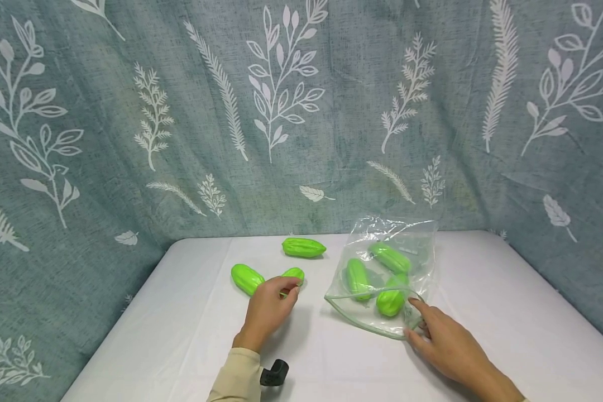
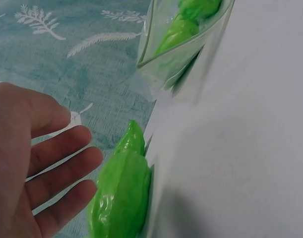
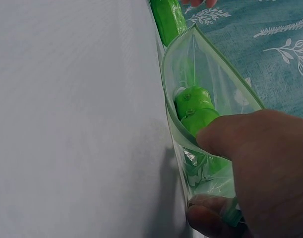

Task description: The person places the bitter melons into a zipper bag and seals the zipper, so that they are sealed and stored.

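Observation:
My left hand (image 1: 271, 307) hovers close over two glossy green ridged vegetables, shaped like small gourds, one at the left (image 1: 247, 278) and one partly hidden behind the fingers (image 1: 294, 274). Its fingers are loosely bent with nothing between them, beside a vegetable (image 2: 122, 193) in the left wrist view. My right hand (image 1: 447, 340) pinches the right corner of a clear zip bag (image 1: 349, 312) by its green-edged mouth. The mouth gapes toward me, and three similar vegetables lie inside, including a front one (image 1: 391, 301) near the opening.
Another green vegetable (image 1: 304, 247) lies near the back edge of the white table (image 1: 146, 346). A teal curtain with white leaf prints (image 1: 331, 111) hangs behind and at both sides. A black device (image 1: 274, 373) sits at my left wrist.

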Available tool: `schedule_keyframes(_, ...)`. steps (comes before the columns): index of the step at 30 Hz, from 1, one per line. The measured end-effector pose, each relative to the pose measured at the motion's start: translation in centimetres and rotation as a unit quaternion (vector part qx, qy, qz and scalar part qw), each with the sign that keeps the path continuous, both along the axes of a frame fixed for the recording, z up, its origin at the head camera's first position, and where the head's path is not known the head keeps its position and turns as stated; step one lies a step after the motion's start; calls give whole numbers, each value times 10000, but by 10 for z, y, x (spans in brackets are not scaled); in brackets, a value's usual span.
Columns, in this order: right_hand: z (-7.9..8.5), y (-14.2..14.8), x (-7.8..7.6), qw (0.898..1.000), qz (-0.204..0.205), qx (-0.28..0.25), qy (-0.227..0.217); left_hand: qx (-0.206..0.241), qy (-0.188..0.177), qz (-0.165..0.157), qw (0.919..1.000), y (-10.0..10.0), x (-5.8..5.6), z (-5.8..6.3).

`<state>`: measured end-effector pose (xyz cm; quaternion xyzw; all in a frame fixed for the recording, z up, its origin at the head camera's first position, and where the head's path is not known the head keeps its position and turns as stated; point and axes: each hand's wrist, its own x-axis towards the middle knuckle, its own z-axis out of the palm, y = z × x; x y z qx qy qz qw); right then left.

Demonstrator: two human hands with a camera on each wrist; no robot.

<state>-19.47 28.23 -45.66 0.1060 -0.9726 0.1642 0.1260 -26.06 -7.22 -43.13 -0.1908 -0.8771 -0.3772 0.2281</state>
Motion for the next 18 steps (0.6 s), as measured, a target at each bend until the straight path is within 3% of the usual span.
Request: schedule_keyframes(18,4,-2,1,9997,-67,-14,-221,416,-83,948,9946,-34,-9,-4)
